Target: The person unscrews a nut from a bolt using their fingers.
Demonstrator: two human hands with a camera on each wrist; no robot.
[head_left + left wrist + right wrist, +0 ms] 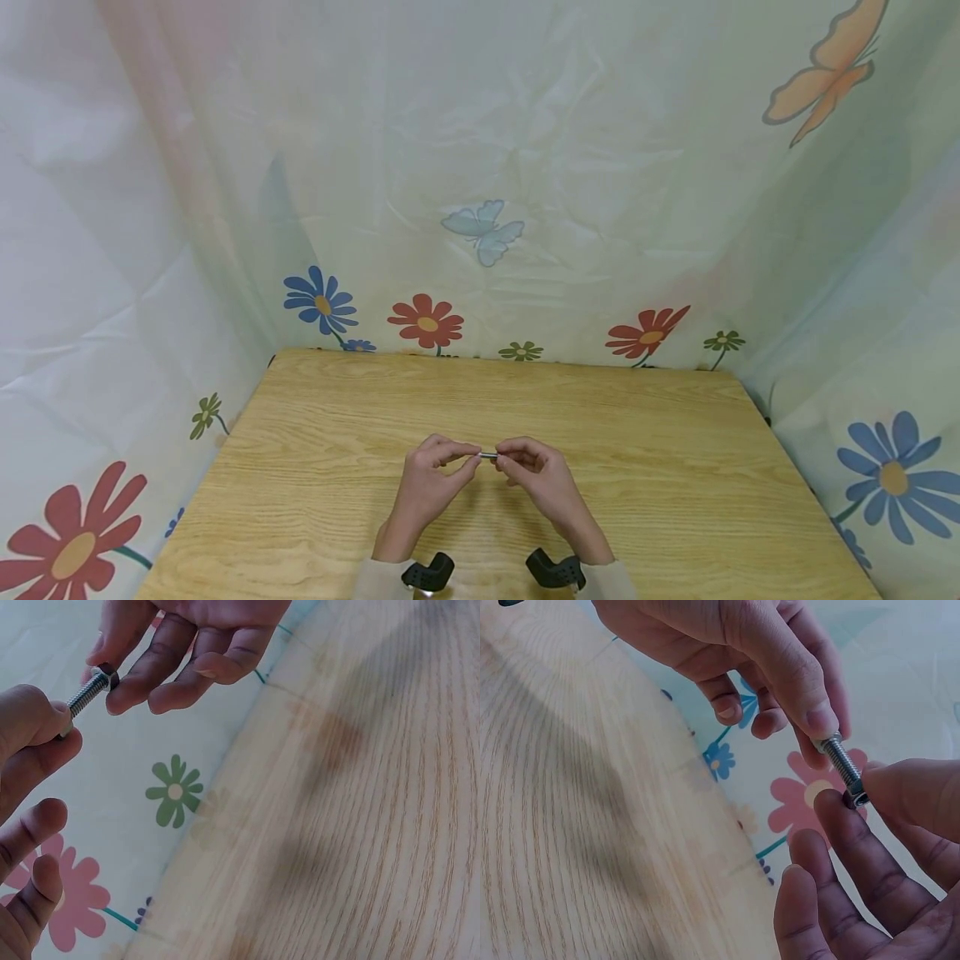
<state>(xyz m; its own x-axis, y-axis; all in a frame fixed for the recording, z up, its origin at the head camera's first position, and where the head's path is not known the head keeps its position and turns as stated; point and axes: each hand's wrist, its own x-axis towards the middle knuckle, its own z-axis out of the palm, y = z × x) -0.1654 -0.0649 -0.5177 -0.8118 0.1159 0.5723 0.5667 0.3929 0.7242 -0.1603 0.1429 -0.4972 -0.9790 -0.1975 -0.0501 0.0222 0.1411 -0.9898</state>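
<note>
Over the table, a short metal bolt (488, 455) spans the gap between my two hands. My left hand (433, 483) pinches one end between thumb and index finger; a wider metal edge shows at those fingertips in the right wrist view. At the other end, my right hand (542, 482) pinches a hexagonal metal piece (857, 796) between thumb and fingers. I cannot tell whether this piece is a nut or the bolt's head. Bare silver thread (87, 696) shows between the two grips. The other fingers of both hands are spread loosely away from the bolt.
Beneath the hands lies a wood-grain table (315, 467). Pale curtains (570, 208) printed with flowers and butterflies hang along its back and sides. A black wrist camera (429, 572) sits on the left wrist and another camera (555, 570) on the right.
</note>
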